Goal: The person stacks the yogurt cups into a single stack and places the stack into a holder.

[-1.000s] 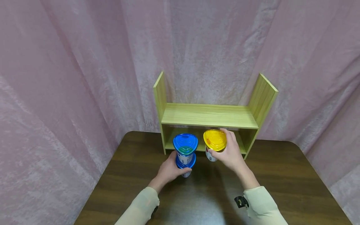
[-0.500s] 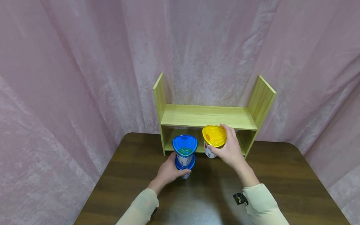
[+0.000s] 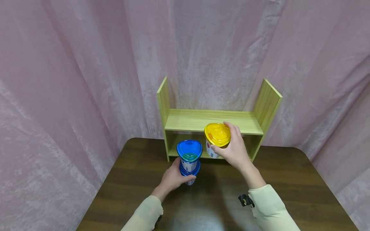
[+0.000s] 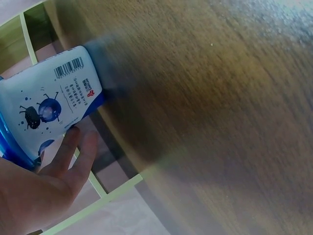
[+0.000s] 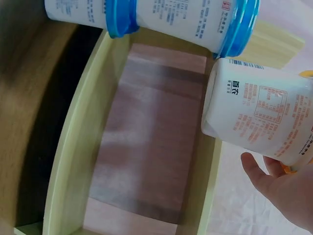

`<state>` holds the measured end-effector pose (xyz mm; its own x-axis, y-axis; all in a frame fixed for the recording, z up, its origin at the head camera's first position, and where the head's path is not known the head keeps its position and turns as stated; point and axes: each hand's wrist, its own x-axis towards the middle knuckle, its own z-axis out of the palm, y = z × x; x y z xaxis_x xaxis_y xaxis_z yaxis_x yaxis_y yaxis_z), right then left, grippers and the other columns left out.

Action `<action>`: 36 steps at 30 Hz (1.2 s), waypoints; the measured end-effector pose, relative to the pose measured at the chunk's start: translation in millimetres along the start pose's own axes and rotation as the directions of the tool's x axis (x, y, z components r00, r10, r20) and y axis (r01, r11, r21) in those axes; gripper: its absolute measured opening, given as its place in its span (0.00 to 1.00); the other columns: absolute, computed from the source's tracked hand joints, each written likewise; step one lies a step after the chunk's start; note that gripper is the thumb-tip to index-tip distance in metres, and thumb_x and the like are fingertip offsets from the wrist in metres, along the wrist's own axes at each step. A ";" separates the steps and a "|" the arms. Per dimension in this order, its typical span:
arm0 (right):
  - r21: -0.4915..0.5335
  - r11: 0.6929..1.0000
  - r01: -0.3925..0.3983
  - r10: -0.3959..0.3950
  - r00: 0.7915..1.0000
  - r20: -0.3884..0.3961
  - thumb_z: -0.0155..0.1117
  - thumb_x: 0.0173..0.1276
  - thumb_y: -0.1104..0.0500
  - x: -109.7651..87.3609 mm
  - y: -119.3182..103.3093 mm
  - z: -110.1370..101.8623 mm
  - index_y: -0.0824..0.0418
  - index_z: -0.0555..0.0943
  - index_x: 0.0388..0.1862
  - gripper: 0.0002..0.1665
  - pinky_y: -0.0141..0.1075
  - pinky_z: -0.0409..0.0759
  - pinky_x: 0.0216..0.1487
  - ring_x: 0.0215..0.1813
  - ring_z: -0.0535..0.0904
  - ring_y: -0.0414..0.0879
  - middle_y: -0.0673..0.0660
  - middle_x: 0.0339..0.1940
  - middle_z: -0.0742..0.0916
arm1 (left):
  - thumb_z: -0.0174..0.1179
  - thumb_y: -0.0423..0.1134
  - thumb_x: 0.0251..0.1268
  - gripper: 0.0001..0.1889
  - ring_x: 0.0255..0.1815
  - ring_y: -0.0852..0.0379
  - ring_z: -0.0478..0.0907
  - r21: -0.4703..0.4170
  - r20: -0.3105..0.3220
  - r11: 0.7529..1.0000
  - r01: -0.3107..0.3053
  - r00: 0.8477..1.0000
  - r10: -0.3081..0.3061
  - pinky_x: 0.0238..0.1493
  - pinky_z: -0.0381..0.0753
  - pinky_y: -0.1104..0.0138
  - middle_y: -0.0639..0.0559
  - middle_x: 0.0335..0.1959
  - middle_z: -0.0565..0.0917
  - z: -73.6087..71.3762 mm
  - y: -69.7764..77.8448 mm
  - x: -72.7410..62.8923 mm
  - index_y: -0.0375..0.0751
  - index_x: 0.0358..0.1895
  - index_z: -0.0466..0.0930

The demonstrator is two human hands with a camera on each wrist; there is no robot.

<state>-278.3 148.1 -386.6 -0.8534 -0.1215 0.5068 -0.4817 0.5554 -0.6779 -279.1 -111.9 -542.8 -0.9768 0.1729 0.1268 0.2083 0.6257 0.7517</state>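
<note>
Head view: yellow-lidded tub (image 3: pixel 215 140) points lid-up, axis seemingly near vertical.

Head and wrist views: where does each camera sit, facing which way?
Head: on the head, facing forward and down at shelf and table; left hand, right hand and sleeves show.
Left wrist: on that wrist, facing a blue-lidded cup; the left hand shows.
Right wrist: on that wrist, facing the yellow-lidded cup and shelf; right hand shows.
Head and right wrist share the stacked cups.
</note>
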 end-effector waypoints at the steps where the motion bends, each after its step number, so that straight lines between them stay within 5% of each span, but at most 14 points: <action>1: 0.002 1.000 0.004 -0.004 1.000 -0.002 0.82 0.51 0.54 0.5 -1.2 -0.1 0.61 0.61 0.75 0.57 0.55 0.79 0.58 0.59 0.72 0.58 0.63 0.65 0.70 | 0.76 0.64 0.49 0.52 0.64 0.43 0.76 -0.002 -0.001 1.000 -0.001 1.000 0.001 0.62 0.75 0.42 0.47 0.67 0.74 0.0 0.0 0.2 0.49 0.75 0.58; 22: 0.102 0.992 0.075 -0.073 0.997 -0.024 0.82 0.50 0.53 21.7 -41.9 1.0 0.62 0.62 0.75 0.56 0.52 0.78 0.60 0.60 0.72 0.56 0.62 0.64 0.71 | 0.77 0.61 0.49 0.53 0.65 0.43 0.75 -0.008 0.006 0.999 0.039 0.999 -0.039 0.62 0.74 0.41 0.48 0.68 0.74 1.0 0.6 0.8 0.52 0.76 0.57; 36: 0.115 0.989 0.096 -0.097 0.995 0.004 0.81 0.51 0.51 29.7 -49.8 15.2 0.62 0.62 0.75 0.56 0.50 0.79 0.57 0.59 0.72 0.55 0.61 0.64 0.71 | 0.76 0.64 0.49 0.53 0.63 0.43 0.76 0.000 0.016 0.999 0.043 0.999 -0.043 0.62 0.75 0.42 0.47 0.67 0.75 0.6 -0.6 1.0 0.50 0.75 0.58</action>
<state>-282.7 104.3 -345.9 -0.8033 -0.1784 0.5682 -0.5812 0.4431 -0.6826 -280.2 -111.6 -543.5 -0.9840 0.1574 0.0839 0.1658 0.6329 0.7563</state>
